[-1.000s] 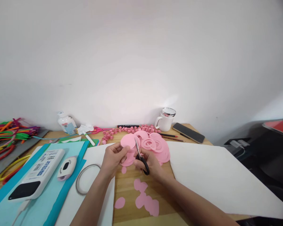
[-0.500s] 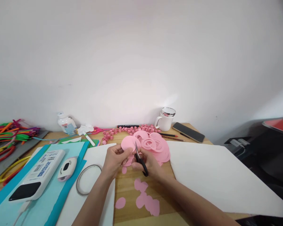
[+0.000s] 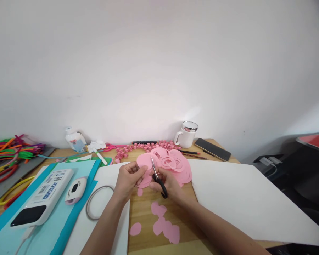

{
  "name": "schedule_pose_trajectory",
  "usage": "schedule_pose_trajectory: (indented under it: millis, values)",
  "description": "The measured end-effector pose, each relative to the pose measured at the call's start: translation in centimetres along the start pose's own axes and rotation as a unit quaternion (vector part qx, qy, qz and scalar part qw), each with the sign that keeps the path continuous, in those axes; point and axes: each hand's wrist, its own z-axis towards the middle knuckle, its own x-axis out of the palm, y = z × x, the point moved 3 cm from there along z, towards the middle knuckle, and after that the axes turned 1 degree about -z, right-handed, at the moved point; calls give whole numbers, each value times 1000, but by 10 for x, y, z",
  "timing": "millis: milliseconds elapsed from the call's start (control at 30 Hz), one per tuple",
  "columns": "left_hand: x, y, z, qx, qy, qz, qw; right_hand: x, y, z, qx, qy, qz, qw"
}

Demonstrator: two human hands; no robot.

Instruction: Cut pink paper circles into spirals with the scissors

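Note:
Between thumb and fingers, my left hand (image 3: 129, 177) pinches a round pink paper disc (image 3: 144, 161) above the table. My right hand (image 3: 168, 184) is closed around the black handles of a pair of scissors (image 3: 159, 183). The blades point up and away, at the right side of the disc. Behind my right hand lies a heap of pink paper circles and rings (image 3: 183, 170). Small pink paper pieces (image 3: 171, 232) are scattered on the wood nearer to me. Along the wall sit many small rolled pink paper roses (image 3: 122, 153).
A white mug (image 3: 188, 136) and a phone (image 3: 212, 149) stand and lie at the back right. White boards (image 3: 241, 198) flank the middle. On the left are a power bank (image 3: 44, 196), a small white cutter (image 3: 76, 190), a tape roll (image 3: 88, 203) and colourful pipe cleaners (image 3: 13, 148).
The scissors have shifted slightly left, with their tips higher against the disc. Both hands stay in nearly the same place.

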Motion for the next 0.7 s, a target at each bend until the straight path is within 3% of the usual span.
schedule_pose_trajectory:
  millis: [567,700]
  values:
    - [1,-5,1,11,-22,-81,996,1,-4,-2,31,3,-35,999]
    - [2,-2,1,12,-12,-43,999,2,-7,-2,29,13,-40,999]
